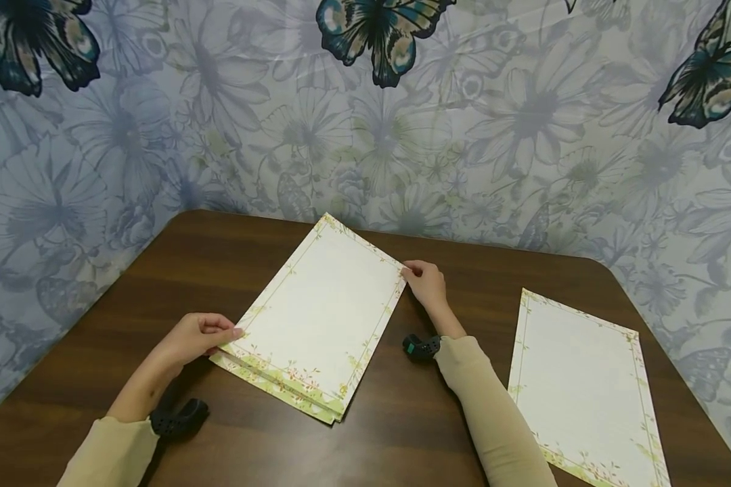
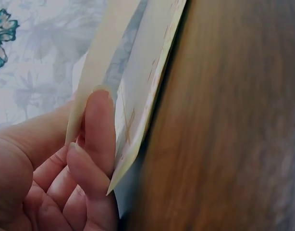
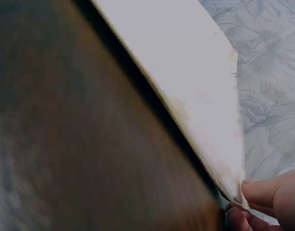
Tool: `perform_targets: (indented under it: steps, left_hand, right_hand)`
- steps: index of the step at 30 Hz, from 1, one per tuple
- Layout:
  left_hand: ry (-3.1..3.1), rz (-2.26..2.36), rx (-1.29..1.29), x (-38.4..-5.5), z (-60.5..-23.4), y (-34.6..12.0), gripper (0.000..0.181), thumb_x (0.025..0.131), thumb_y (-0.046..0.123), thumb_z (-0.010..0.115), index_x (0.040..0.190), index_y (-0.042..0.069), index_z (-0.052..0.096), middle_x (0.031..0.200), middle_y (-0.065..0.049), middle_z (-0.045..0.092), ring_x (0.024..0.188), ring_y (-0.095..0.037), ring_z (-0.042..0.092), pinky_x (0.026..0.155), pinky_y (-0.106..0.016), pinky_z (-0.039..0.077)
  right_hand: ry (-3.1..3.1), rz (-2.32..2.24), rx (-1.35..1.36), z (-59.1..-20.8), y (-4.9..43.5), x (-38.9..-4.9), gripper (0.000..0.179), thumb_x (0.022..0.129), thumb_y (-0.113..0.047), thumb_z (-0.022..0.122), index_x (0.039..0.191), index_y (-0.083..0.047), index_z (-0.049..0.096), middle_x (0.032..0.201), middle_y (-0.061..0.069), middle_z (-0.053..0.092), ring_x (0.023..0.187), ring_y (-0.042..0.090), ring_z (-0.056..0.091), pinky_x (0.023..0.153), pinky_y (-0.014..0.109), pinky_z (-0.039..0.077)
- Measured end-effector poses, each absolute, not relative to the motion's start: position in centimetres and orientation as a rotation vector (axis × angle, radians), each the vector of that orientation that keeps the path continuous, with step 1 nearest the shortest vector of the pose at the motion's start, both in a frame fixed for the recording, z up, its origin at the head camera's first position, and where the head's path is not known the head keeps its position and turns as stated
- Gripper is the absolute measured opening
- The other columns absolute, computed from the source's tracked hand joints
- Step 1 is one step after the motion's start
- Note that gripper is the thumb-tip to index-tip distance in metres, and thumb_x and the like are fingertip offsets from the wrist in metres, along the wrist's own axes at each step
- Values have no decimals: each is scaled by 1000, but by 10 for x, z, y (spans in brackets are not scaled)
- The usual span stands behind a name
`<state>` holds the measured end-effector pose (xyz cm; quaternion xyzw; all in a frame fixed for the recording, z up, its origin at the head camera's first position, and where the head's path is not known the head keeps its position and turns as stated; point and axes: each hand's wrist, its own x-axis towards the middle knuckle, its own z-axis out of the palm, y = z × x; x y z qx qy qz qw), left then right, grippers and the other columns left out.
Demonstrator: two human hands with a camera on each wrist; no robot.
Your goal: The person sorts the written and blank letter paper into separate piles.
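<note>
Upper sheet of bordered stationery paper (image 1: 323,304): white, thin inner frame line, green-yellow leafy edging with small reddish sprigs. Angled above middle of wood-grain table (image 1: 493,284); matching lower sheet (image 1: 262,379) shows beneath its near edge. Left hand (image 1: 196,338) pinches upper sheet's left corner, thumb against forefinger; right hand (image 1: 426,281) pinches far right corner. Third sheet (image 1: 585,385) lies right, beside right sleeve (image 1: 493,412). Butterfly-and-flower backdrop (image 1: 365,155) behind.
</note>
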<state>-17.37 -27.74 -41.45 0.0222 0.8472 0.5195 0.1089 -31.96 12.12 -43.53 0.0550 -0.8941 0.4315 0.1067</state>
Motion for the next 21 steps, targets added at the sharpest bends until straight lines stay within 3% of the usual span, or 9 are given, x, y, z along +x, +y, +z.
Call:
perform_targets:
  steps: [11, 21]
  left_hand:
    - [2523, 1524, 49, -171, -411, -277, 30, 88, 23, 67, 91, -6, 65, 65, 0, 60, 59, -14, 48, 57, -28, 43]
    - [2536, 1528, 81, -173, -410, -275, 31, 89, 24, 66, 93, -7, 66, 68, -1, 61, 59, -15, 48, 56, -28, 44]
  right_hand:
    - [-2499, 1431, 39, -436, 122, -319, 15, 86, -15, 69, 83, 0, 69, 75, 9, 63, 69, 25, 54, 63, 34, 41]
    - [-2452, 1547, -58, -433, 128, -322, 17, 87, -18, 69, 83, -1, 70, 67, 6, 63, 58, 18, 58, 53, 26, 42]
